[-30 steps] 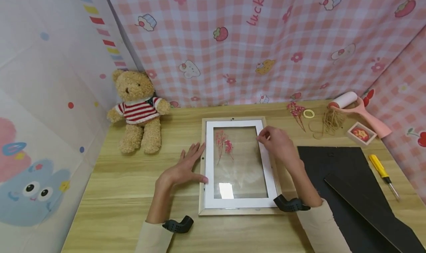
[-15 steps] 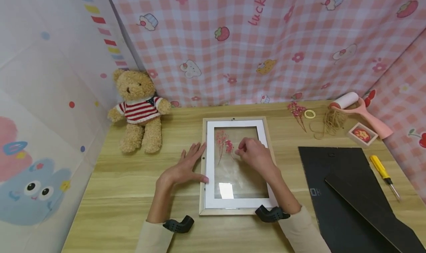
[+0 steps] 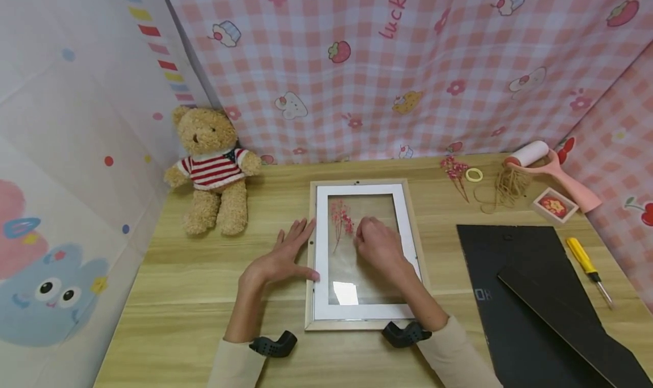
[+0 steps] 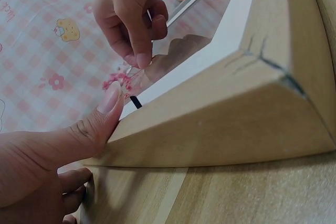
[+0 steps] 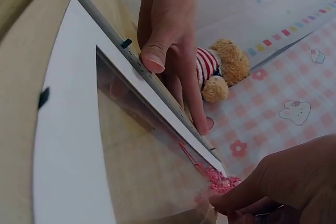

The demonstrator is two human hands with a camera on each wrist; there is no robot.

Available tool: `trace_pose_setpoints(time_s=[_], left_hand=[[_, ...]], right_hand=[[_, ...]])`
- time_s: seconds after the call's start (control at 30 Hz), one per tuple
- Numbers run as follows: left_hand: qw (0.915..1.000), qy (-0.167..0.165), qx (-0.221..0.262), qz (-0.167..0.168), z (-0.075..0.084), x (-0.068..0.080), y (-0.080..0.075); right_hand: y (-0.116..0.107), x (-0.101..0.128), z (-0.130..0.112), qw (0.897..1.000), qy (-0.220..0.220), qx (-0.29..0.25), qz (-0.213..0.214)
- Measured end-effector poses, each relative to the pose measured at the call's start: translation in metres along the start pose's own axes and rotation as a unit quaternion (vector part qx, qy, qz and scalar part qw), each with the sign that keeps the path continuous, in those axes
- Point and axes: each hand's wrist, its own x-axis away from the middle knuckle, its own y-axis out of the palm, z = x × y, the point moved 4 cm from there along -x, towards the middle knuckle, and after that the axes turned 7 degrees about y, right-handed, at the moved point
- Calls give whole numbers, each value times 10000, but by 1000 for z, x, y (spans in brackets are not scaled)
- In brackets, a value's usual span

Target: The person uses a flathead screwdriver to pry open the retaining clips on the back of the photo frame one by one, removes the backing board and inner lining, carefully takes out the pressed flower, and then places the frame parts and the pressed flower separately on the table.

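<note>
A light wooden picture frame point(image 3: 309, 297) lies on the table, with a white mat point(image 3: 367, 311) around its glass point(image 3: 377, 280). My left hand point(image 3: 279, 260) rests at the frame's left side, fingers spread, thumb over the edge. On the glass, at upper left, lies a pink dried flower sprig point(image 3: 336, 213). Beside it is a second pink sprig point(image 3: 348, 224), its stem hidden by my right hand point(image 3: 380, 243). My right thumb and index finger pinch at that stem; in the left wrist view their fingertips point(image 4: 142, 60) meet just above the glass, next to the pink flowers point(image 4: 123, 80).
A teddy bear point(image 3: 214, 172) sits at back left. At right are a black backing board point(image 3: 479, 263), a black strip point(image 3: 556, 325), a yellow screwdriver point(image 3: 581, 256), twine point(image 3: 510, 186), a yellow ring point(image 3: 474, 174), more pink sprigs point(image 3: 453, 169), a small box point(image 3: 555, 205) and a pink-handled roller point(image 3: 573, 186).
My right hand has moved left from the mat's right side to the second sprig and taken hold of it. That sprig has shifted slightly left. My left hand has stayed still.
</note>
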Motion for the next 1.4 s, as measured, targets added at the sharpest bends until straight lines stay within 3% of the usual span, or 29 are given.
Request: trace_pose_setpoints(time_s=[0.4,0.83,1.4], left_hand=[[10000,-11,30,-9,6,2,-1],[10000,28,8,-27,9,2,-2],[9999,105,89,30,-7,-2,2]], right_hand=[[0,-1,1,9994,139,-122,-284],[-8,-5,12,9956,172,-709,-586],[-40,-10,33,9936,227,-1052,-332]])
